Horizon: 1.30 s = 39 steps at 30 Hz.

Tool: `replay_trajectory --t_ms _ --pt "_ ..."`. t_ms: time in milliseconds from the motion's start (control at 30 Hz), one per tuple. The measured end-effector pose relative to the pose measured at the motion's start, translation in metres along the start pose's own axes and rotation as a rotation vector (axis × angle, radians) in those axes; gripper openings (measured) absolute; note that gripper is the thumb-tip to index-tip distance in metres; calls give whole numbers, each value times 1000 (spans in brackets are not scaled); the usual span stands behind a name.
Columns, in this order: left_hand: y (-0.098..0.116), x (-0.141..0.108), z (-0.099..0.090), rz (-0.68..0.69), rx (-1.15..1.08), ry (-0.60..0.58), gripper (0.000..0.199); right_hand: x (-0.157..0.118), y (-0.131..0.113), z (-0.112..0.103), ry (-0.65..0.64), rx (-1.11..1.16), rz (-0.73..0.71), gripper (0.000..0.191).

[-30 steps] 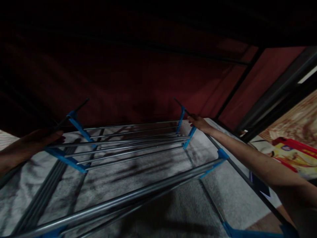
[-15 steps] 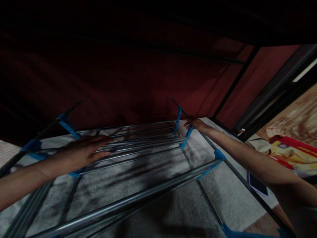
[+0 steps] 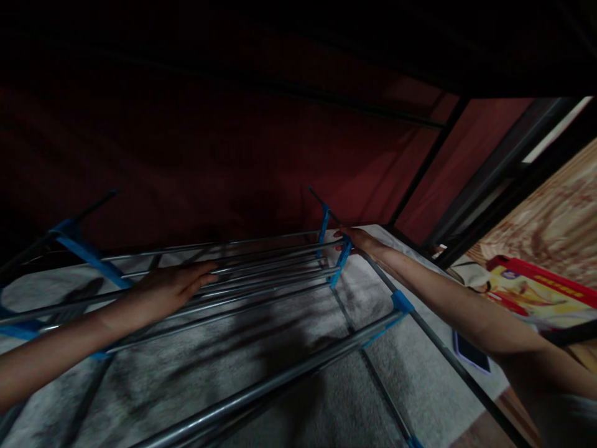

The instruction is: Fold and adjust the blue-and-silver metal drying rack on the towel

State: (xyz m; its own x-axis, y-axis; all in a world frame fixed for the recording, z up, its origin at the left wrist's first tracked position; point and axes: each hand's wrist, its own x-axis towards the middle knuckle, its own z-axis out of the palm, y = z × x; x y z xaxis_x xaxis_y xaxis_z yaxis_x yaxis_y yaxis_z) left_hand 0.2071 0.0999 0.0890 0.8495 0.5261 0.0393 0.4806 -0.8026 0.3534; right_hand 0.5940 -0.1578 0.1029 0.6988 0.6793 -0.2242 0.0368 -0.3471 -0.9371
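A grey, fuzzy cloth (image 3: 429, 386) spreads over a brown surface (image 3: 480, 432), visible at the lower right. On the cloth rests a blue-jointed metal rack (image 3: 402, 302); a dark-screened phone (image 3: 472, 353) lies flat near the cloth's right edge.

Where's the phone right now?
In the head view, the phone lies at the lower right on the pale cloth, between the dark side pole and the right forearm.

Lettering (image 3: 566, 287) on the red-yellow box (image 3: 532, 295) is unreadable.
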Motion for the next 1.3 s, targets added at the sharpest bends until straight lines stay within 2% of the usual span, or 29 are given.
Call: replay_trajectory --t_ms 233,433,533,733,833,1000,1233,1300 --pt "-12 -18 -12 -51 35 -6 70 -2 1 2 14 -9 -16 31" --pt "5 -18 -2 9 109 -64 81 -4 -2 3 34 -37 -11 38" --pt "6 -13 3 31 88 -75 78 -6 -4 4 51 -63 0 40" --pt "-20 -12 3 -27 72 -44 69 -14 -10 6 45 -36 8 37" --pt "-26 -12 4 -67 52 -28 69 -16 -13 8 27 -14 24 37" --pt "-25 -11 10 -30 -2 -40 68 -12 -9 7 70 -40 24 39" --pt "-15 -8 7 -86 -55 -49 74 -10 -5 6 75 -14 26 38" --pt "-13 -5 5 -75 -80 2 73 -9 -4 6 62 -10 23 39"
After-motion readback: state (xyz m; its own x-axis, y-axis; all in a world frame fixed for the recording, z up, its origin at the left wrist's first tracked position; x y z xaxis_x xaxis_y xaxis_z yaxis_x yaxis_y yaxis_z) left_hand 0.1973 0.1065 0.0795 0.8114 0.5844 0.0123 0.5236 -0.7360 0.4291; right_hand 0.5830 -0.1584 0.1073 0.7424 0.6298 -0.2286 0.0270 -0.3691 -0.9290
